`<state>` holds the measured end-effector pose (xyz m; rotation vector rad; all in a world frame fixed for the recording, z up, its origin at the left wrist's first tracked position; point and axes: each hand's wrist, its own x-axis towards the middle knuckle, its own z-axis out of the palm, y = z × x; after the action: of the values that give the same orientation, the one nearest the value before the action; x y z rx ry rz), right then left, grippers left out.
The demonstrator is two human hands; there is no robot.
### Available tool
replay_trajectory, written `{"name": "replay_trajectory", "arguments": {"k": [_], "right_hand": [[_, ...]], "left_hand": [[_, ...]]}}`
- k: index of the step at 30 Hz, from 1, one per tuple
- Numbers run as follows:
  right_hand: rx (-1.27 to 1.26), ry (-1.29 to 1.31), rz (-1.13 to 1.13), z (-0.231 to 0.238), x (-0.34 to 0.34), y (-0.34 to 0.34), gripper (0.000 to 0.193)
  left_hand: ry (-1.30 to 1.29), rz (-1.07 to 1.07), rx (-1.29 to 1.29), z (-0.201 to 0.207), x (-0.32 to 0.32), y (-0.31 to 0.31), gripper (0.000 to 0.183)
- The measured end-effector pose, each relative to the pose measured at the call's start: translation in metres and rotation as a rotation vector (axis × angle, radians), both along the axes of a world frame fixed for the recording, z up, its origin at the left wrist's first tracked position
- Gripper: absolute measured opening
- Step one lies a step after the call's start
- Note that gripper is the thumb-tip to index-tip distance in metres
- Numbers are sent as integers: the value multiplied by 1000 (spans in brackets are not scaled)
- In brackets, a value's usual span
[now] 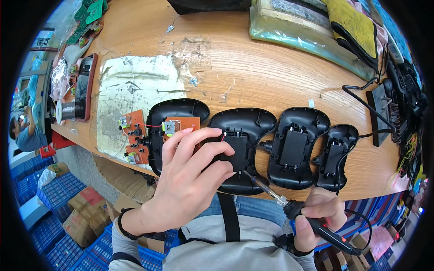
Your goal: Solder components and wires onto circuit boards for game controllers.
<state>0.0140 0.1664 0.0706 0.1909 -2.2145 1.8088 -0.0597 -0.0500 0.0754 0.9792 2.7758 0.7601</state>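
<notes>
My left hand (190, 171) reaches over a black game-controller-shaped plastic shell (257, 119), its outer fingers spread toward an orange circuit board (190, 123). Its thumb and forefinger come together beside the shell's raised rectangular compartment (241, 151); anything pinched there is too small to make out. A red wire shows near another fingertip. In my right hand (323, 212) is a soldering iron (294, 208), its tip at a small metal contact on the compartment's near edge. Another shell (181, 106) lies at the left, with a second orange board (135, 135) wired beside it.
Two more black shells, one in the middle right (305, 117) and one farther right (341, 131), lie in the row. An iron stand (382, 108) and cables occupy the right. A yellow-black glove (352, 29) lies at the back; a solder spool (68, 111) sits left. A person (29, 128) is farther left.
</notes>
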Motion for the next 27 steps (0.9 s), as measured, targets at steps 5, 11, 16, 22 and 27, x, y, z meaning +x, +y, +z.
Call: {"name": "replay_trajectory", "arguments": {"k": [5,11,16,22,27], "right_hand": [[89,-8,166,3,-5,6,22],[89,-1,210,3,-6,5,21],[93,-10,208,2,-5,5,21],[114,-15,225,3,-5,5,21],[121,0,212,2,-6,3,20]], "left_hand": [[-2,-19,-16,2,-2,-1,13],[-3,-6,1,1,0,0,14],[-3,-6,3,1,0,0,14],[-9,-1,13,1,-1,0,13],[-12,-15,10,1,-2,0,14]]}}
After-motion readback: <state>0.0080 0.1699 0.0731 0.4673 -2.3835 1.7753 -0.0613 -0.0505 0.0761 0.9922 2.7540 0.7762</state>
